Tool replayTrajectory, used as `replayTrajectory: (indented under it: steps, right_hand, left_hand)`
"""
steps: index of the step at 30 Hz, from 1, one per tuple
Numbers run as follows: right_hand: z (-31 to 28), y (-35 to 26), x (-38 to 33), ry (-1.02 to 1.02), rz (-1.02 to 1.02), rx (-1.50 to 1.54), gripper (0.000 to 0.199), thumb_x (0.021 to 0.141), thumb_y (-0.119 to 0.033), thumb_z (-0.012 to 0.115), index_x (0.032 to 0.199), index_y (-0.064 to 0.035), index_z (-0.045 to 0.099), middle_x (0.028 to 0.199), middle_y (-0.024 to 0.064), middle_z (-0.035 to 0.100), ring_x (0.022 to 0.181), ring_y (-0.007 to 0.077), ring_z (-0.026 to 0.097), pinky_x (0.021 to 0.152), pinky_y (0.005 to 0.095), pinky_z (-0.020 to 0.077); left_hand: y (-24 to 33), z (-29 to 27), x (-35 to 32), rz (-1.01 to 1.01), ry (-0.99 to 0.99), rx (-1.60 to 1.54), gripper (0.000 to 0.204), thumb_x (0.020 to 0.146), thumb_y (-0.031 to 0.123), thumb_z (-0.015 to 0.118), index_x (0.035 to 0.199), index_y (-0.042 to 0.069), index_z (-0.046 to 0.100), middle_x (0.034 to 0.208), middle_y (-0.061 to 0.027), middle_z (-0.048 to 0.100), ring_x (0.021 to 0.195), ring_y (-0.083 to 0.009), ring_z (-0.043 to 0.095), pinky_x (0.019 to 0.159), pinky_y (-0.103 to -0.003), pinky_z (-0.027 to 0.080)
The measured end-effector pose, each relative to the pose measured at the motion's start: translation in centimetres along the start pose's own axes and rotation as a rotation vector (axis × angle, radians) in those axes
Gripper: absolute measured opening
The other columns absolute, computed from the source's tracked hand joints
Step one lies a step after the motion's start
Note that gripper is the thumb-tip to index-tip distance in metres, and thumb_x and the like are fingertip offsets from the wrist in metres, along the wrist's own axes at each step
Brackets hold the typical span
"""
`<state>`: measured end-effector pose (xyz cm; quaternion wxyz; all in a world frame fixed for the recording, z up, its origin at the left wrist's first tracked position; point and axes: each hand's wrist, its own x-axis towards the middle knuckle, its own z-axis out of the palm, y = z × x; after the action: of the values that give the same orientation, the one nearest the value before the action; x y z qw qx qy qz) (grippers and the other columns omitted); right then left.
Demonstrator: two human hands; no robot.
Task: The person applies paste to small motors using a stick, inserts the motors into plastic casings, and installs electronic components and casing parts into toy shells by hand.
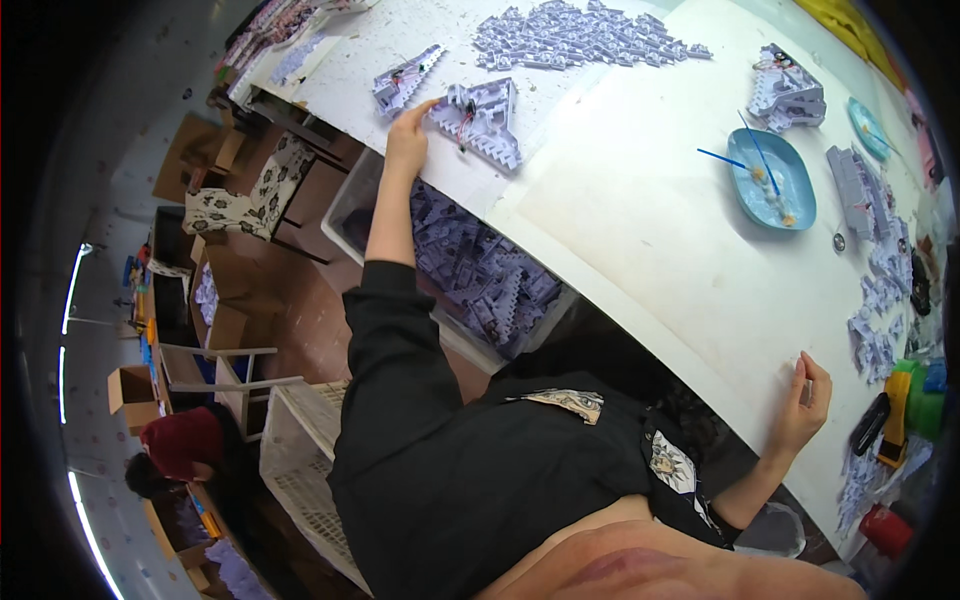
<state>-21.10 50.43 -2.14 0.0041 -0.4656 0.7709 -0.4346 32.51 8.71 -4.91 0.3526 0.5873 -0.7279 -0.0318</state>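
My left hand (406, 143) reaches to the table's far left, its index finger stretched out and touching the left edge of a group of pale lavender toothed plastic parts (490, 118). Small red and dark bits, perhaps wires, show among these parts. Just left of the fingertips lies a smaller lavender toothed group (404, 82). My right hand (800, 408) is low over the table's right side, thumb and index fingertips close together. Whether a tiny thing is between them is too small to tell.
A heap of small lavender pieces (580, 36) lies at the back of the white table (640, 220). A blue dish (790, 190) with two blue sticks stands right. Lavender parts and a yellow-black tool (895, 415) line the right edge. Below sits a full plastic bin (480, 265).
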Motion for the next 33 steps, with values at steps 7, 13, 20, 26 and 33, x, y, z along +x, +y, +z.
replayTrajectory:
  steps: [7, 13, 20, 26, 33]
  right_hand:
    - [-0.7, 0.0, -0.5, 0.002, 0.062, 0.035, 0.011, 0.095, -0.006, 0.066, 0.102, -0.0004, 0.071, 0.096, 0.0077, 0.066, 0.085, 0.0187, 0.062, 0.076, 0.0299, 0.0505]
    - [-1.8, -0.6, -0.6, 0.061, -0.075, -0.082, 0.007, 0.087, -0.003, 0.069, 0.093, -0.0021, 0.072, 0.085, 0.0103, 0.067, 0.079, 0.0258, 0.062, 0.073, 0.0353, 0.0494]
    - [-0.8, 1.4, 0.1, 0.062, -0.255, -0.043, 0.013, 0.087, -0.024, 0.073, 0.083, -0.0111, 0.072, 0.081, 0.0041, 0.067, 0.080, 0.0243, 0.063, 0.075, 0.0377, 0.0498]
    - [-2.2, 2.0, -0.8, 0.152, -0.349, -0.106, 0.013, 0.089, -0.026, 0.073, 0.086, -0.0133, 0.070, 0.083, -0.0005, 0.064, 0.081, 0.0209, 0.060, 0.074, 0.0348, 0.0485]
    - [-0.2, -1.5, -2.4, 0.188, -0.561, 0.041, 0.017, 0.089, -0.031, 0.072, 0.087, -0.0150, 0.070, 0.083, -0.0029, 0.063, 0.080, 0.0184, 0.060, 0.074, 0.0354, 0.0498]
  left_hand:
    - [3.7, 0.7, 3.3, -0.141, 0.236, -0.209, 0.027, 0.092, 0.006, 0.052, 0.107, 0.005, 0.075, 0.104, -0.0192, 0.072, 0.099, -0.0301, 0.068, 0.090, -0.036, 0.051]
    - [18.0, 1.0, -6.7, 0.055, -0.002, 0.166, 0.054, 0.086, 0.039, 0.074, 0.124, 0.002, 0.064, 0.120, -0.0259, 0.061, 0.117, -0.0402, 0.056, 0.100, -0.047, 0.047]
    - [13.0, 1.7, -6.3, -0.010, -0.117, 0.230, 0.047, 0.099, 0.029, 0.056, 0.130, -0.006, 0.060, 0.120, -0.0283, 0.065, 0.110, -0.0424, 0.062, 0.100, -0.044, 0.047]
    - [23.2, 10.1, -1.4, 0.322, -0.173, -0.038, 0.043, 0.100, 0.026, 0.056, 0.128, -0.006, 0.060, 0.117, -0.0271, 0.065, 0.106, -0.0399, 0.063, 0.097, -0.043, 0.049]
    - [25.9, 9.0, 0.8, 0.552, -0.253, -0.115, 0.039, 0.101, 0.023, 0.057, 0.127, -0.006, 0.061, 0.114, -0.0256, 0.066, 0.101, -0.0369, 0.064, 0.093, -0.041, 0.051]
